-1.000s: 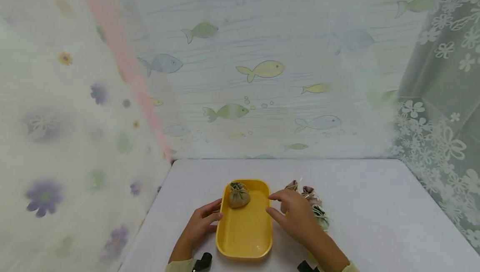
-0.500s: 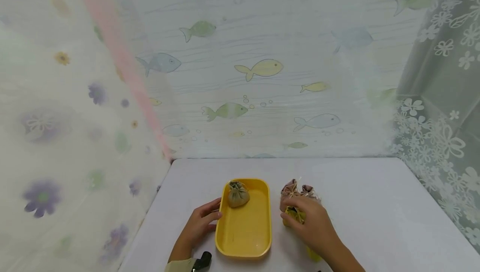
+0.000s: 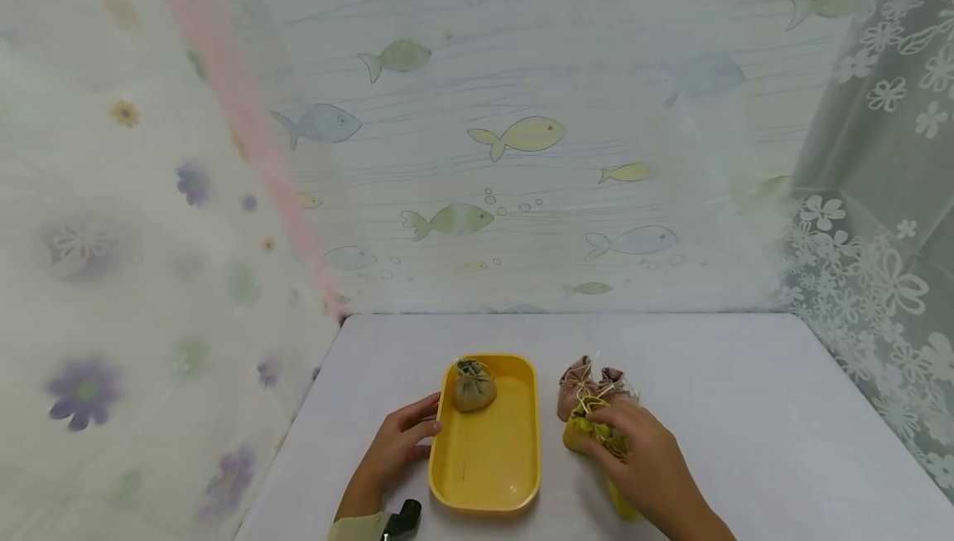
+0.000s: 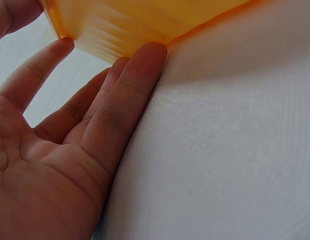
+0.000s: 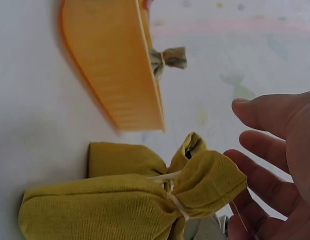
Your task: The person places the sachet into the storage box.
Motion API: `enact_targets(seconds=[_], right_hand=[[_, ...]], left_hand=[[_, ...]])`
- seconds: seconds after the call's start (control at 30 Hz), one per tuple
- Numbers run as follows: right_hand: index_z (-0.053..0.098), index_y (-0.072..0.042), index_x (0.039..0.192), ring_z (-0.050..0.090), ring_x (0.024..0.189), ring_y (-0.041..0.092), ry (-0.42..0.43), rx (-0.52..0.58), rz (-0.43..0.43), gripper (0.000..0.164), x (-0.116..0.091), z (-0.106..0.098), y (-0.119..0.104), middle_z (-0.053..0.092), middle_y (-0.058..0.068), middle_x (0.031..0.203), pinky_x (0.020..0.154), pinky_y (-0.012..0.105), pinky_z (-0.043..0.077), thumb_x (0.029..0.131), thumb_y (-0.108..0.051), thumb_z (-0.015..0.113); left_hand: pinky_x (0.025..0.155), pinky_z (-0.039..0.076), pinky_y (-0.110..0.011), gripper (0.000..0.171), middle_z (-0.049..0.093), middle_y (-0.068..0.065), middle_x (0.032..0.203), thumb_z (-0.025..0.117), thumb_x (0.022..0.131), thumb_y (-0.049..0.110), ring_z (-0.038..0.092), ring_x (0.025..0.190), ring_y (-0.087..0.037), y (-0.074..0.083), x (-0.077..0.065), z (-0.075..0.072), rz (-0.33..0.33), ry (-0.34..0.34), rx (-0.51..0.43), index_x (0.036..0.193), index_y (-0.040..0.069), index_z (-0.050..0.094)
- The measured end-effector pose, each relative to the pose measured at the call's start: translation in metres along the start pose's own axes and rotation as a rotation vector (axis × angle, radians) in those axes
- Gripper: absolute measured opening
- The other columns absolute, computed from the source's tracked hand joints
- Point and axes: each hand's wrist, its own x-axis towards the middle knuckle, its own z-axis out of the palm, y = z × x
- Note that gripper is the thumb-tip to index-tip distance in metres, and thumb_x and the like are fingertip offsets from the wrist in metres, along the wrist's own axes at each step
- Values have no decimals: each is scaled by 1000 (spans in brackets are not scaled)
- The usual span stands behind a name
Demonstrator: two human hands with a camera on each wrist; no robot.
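My left hand (image 3: 398, 446) rests its fingertips on the left side of a yellow plastic tray (image 3: 484, 475); in the left wrist view the fingers (image 4: 124, 100) lie nearly straight along its outer wall. Inside the tray, at the far left corner, sits an olive drawstring pouch (image 3: 474, 389). My right hand (image 3: 647, 458) hovers over yellow drawstring pouches right of the tray, thumb and fingers apart. One yellow pouch (image 3: 575, 437) shows left of the thumb, another (image 3: 622, 504) below the hand. The right wrist view has fingertips close to the gathered neck of the nearer yellow pouch (image 5: 94, 205).
Two pinkish drawstring pouches (image 3: 572, 392) stand just beyond the yellow ones. A grey-green pouch (image 5: 205, 227) shows partly behind the yellow pouches in the right wrist view. The white table (image 3: 745, 408) ends at a fish-patterned curtain (image 3: 522, 193).
My right hand has moved from the tray's right rim to the pouches on the right, then slightly farther right, uncovering the yellow and pink pouches. The left hand and tray stay put.
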Motion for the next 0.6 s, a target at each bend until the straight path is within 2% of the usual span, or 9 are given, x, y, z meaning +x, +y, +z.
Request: enact_targets(seconds=[0.1,0.2,0.4,0.6], right_hand=[[76,-23,107,67,106,13,7,-21,6,37,-5,-2,2,72,-17,105,90,45,60,75,-27,94],[76,-25,109,65,102,9,-23,-41,58,37,-11,-5,4,72,-18,106,86,42,61,76,-28,94],[76,-25,111,63,109,15,-87,-35,132,38,-16,-12,6,71,-12,112,91,49,60,77,-28,93],[75,-23,115,64,112,19,-125,-49,136,41,-22,-15,8,71,-7,117,92,51,59,78,-31,91]], left_hand=[[94,62,-39,64,50,-13,158,73,96,35,62,131,-26,0,0,0,0,-1,2,154,20,51],[94,62,-39,63,50,-13,158,72,96,34,62,131,-26,0,-1,1,2,-1,1,154,20,51],[94,62,-39,63,50,-13,158,73,96,35,61,132,-27,0,-1,1,8,4,7,154,19,52],[94,62,-40,65,49,-12,158,73,95,37,62,131,-26,-3,2,-1,10,-8,-2,154,21,52]])
